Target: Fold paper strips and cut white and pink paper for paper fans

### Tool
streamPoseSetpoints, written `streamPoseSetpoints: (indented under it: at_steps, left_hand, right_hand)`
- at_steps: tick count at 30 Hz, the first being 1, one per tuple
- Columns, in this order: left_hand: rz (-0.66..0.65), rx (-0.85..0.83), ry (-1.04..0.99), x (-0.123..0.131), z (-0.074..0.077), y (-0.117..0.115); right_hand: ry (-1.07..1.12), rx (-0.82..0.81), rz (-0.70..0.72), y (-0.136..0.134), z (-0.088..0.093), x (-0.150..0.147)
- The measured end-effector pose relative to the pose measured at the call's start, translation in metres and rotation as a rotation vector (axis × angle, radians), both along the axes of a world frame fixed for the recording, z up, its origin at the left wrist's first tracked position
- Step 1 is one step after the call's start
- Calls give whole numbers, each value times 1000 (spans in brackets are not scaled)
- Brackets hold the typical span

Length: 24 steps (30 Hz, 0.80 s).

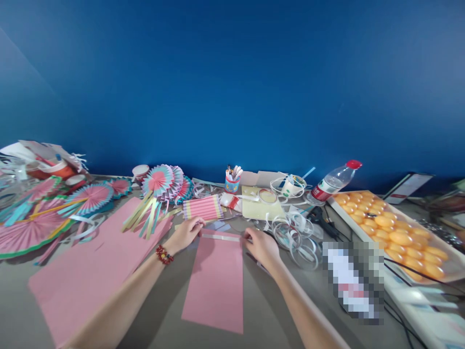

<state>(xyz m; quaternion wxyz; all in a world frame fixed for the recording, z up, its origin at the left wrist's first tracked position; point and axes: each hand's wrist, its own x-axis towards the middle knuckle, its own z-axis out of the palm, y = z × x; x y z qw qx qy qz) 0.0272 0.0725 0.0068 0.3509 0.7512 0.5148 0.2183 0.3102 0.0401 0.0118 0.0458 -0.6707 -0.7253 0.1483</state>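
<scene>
A pink sheet of paper (215,286) lies flat on the grey table before me. Across its far edge runs a narrow whitish strip (221,237), perhaps tape. My left hand (186,234), with a beaded bracelet on its wrist, is closed at the sheet's far left corner, by one end of the strip. At the far right corner my right hand (263,247) is closed too, its thumb and fingertips pinched by the strip's other end. Just beyond the sheet rests a folded pink-and-yellow paper piece (203,208).
More pink sheets (87,271) and pleated paper fans (92,198) cover the left. A pen cup (232,184) stands by the blue wall. To the right are loose tape rolls (290,232), a glue gun (321,220), a plastic bottle (332,183) and a tray of orange balls (403,237) with cables alongside.
</scene>
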Motion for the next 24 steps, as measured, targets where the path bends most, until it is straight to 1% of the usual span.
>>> streamPoseSetpoints:
  at_steps: [4,12,17,24]
  left_hand:
    - [-3,52,11,1,2,0]
    - [-73,130,105,3,-5,-2]
    - [-113,180,205,6,-6,-8]
    - [-148,230,311,9,-6,-7]
  right_hand:
    - [0,7,-30,0,-2,-2]
    - [25,21,-47,-1,-3,-3]
    - [71,19,-25,-1,-2,0]
    - [204,44,50,-6,0,9]
